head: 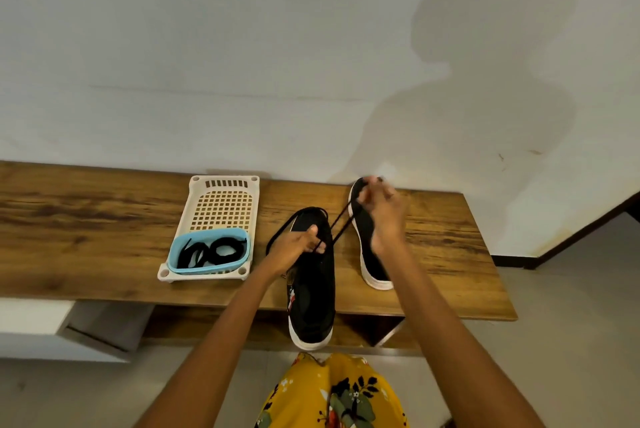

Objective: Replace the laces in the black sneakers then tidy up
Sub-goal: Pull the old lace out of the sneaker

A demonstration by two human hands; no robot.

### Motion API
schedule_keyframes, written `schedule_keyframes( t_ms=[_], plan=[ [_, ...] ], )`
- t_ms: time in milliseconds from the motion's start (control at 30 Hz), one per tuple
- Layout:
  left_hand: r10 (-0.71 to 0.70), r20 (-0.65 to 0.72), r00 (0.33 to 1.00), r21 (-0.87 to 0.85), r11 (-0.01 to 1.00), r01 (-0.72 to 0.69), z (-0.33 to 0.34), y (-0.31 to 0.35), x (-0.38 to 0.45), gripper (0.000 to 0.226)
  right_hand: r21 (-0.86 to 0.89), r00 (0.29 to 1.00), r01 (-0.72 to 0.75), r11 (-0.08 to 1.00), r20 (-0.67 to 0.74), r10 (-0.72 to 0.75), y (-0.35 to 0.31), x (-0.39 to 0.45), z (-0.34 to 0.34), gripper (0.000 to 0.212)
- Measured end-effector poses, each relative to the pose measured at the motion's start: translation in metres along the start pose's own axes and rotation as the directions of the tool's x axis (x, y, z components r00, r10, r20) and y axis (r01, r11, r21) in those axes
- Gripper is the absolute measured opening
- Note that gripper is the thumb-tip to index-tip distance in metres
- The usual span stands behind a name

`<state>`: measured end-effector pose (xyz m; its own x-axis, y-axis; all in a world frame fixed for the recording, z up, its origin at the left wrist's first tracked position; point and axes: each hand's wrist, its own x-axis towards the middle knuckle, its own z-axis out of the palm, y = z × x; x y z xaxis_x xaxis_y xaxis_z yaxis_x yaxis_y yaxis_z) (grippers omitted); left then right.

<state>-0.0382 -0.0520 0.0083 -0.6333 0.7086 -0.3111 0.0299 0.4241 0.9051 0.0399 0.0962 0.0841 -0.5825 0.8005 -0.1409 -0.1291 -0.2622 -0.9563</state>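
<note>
our left hand (304, 243) holds the near sneaker (311, 289) steady on the worktop (86, 219) while our right hand (381, 206) pinches the lace (341, 223), so we should pull evenly and keep it flat.

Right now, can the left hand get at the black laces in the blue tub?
Probably yes, but not while busy. The left hand pinches the lace on the near sneaker. The blue tub sits just to its left in the white basket, open on top, with nothing between them.
</note>
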Motion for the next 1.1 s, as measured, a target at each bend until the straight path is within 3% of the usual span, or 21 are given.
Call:
schedule_keyframes(
  t_ms=[67, 133, 200, 233, 300, 367, 533, 567, 633, 700, 767, 867, 967, 1033, 1100],
  plan=[
    [0.057, 0.027, 0.998, 0.125, 0.990, -0.060, -0.004, -0.008, 0.001, 0.018, 0.281, 0.996, -0.027, 0.959, -0.078, 0.051, -0.021, 0.015, -0.005, 0.015],
    [0.090, 0.029, 0.995, 0.202, 0.975, -0.094, -0.005, -0.012, 0.003, 0.014, 0.251, 0.996, -0.054, 0.966, -0.059, 0.071, -0.012, 0.017, -0.010, 0.016],
    [0.108, -0.007, 0.994, 0.124, 0.987, -0.106, -0.004, -0.009, 0.003, 0.013, 0.046, 0.995, -0.089, 0.995, 0.038, 0.088, 0.018, 0.009, -0.018, 0.017],
    [0.091, -0.028, 0.995, 0.001, 0.996, -0.091, -0.004, -0.004, 0.001, 0.013, -0.122, 0.987, -0.086, 0.989, 0.126, 0.101, 0.035, 0.002, -0.022, 0.023],
    [0.020, -0.038, 0.999, -0.300, 0.953, -0.030, -0.005, 0.006, -0.001, 0.013, -0.463, 0.926, 0.040, 0.885, 0.350, 0.142, 0.068, -0.013, -0.028, 0.033],
    [-0.006, -0.024, 1.000, -0.381, 0.925, -0.003, -0.008, 0.015, 0.001, 0.014, -0.562, 0.862, 0.155, 0.812, 0.478, 0.167, 0.092, -0.026, -0.027, 0.039],
    [0.068, -0.035, 0.997, -0.063, 0.996, -0.070, -0.001, 0.021, 0.005, 0.015, -0.614, 0.886, 0.292, 0.733, 0.462, 0.033, 0.101, -0.034, -0.011, 0.015],
    [0.083, -0.044, 0.996, -0.003, 0.997, -0.083, 0.002, 0.018, 0.008, 0.017, -0.618, 0.891, 0.294, 0.729, 0.453, 0.025, 0.099, -0.032, -0.009, 0.020],
    [0.090, -0.082, 0.993, 0.120, 0.990, -0.080, 0.006, 0.008, 0.012, 0.022, -0.603, 0.940, 0.179, 0.777, 0.339, 0.047, 0.095, -0.025, -0.009, 0.026],
    [0.073, -0.191, 0.979, 0.166, 0.985, -0.041, 0.008, -0.002, 0.009, 0.028, -0.504, 0.986, -0.022, 0.863, 0.131, 0.101, 0.090, -0.016, -0.015, 0.019],
    [0.059, -0.297, 0.953, 0.162, 0.987, -0.010, 0.010, -0.018, 0.003, 0.038, -0.388, 0.984, -0.151, 0.909, 0.030, 0.176, 0.089, -0.011, -0.025, 0.017],
    [0.045, -0.217, 0.975, 0.258, 0.966, 0.013, 0.014, -0.032, -0.006, 0.048, -0.514, 0.956, -0.113, 0.850, 0.178, 0.234, 0.089, -0.021, -0.032, 0.016],
    [0.103, -0.144, 0.984, 0.484, 0.875, -0.021, 0.017, -0.032, -0.007, 0.048, -0.759, 0.885, 0.167, 0.629, 0.396, 0.244, 0.097, -0.034, -0.031, 0.049],
    [0.143, -0.207, 0.968, 0.497, 0.867, -0.021, 0.017, -0.028, -0.007, 0.042, -0.774, 0.901, 0.249, 0.582, 0.405, 0.154, 0.101, -0.040, -0.030, 0.052],
    [0.175, -0.268, 0.947, 0.472, 0.881, -0.029, 0.016, -0.028, -0.007, 0.034, -0.736, 0.938, 0.194, 0.649, 0.333, 0.098, 0.102, -0.043, -0.031, 0.046]
  ],
)
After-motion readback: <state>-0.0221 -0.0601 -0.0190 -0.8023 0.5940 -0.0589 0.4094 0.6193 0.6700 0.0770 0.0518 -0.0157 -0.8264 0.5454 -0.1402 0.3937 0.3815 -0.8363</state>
